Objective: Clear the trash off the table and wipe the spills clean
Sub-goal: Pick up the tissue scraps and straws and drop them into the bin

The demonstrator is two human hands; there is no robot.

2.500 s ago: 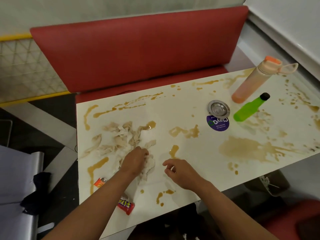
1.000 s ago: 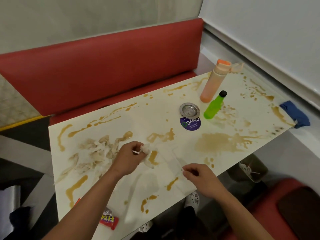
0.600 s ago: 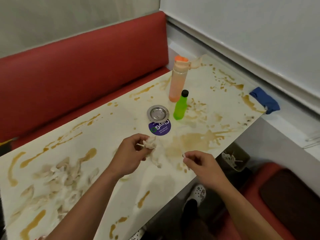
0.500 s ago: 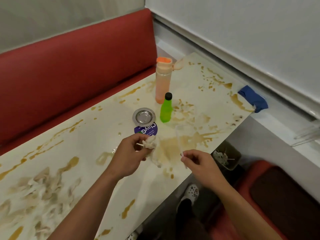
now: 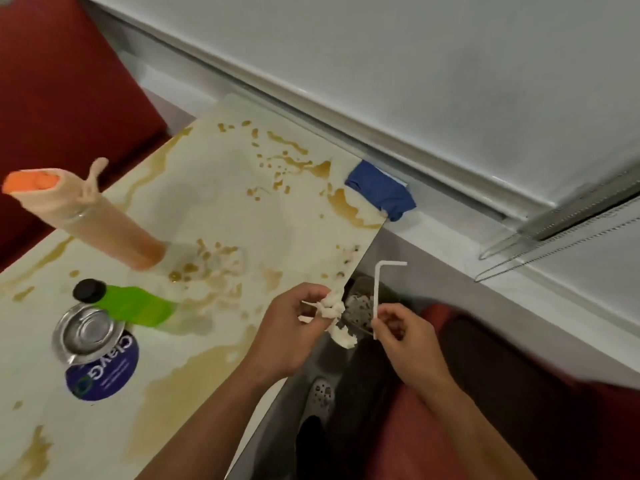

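Head view, trash-clearing step. The left hand (image 5: pixel 291 327), at centre frame over the near edge of the surface (image 5: pixel 214 188), has its fingers curled round a wad of soiled tissue (image 5: pixel 337 320), part of which hangs loose below the grip. The right hand (image 5: pixel 398 336), just to the right of it and off the surface, pinches the lower end of a bent white straw (image 5: pixel 376 292) between thumb and fingertips; the straw stands upright with its short bend at the top. Below and between the hands, a dark bin (image 5: pixel 360 306) holding pale scraps appears, though it is partly hidden. Brown spills (image 5: pixel 194 379) cover much of the surface; a blue cloth (image 5: pixel 381 188) lies at its far corner, upper centre. At left stand an orange-capped bottle (image 5: pixel 104 223), a green bottle (image 5: pixel 135 304) and a small metal dish (image 5: pixel 86 332) on a round purple sticker (image 5: pixel 104 372). To do the step well, both hands should likely be brought squarely above the bin before release, the dangling tissue let go cleanly so no shred falls to the floor, and the straw dropped end-first. Wiping is not yet begun
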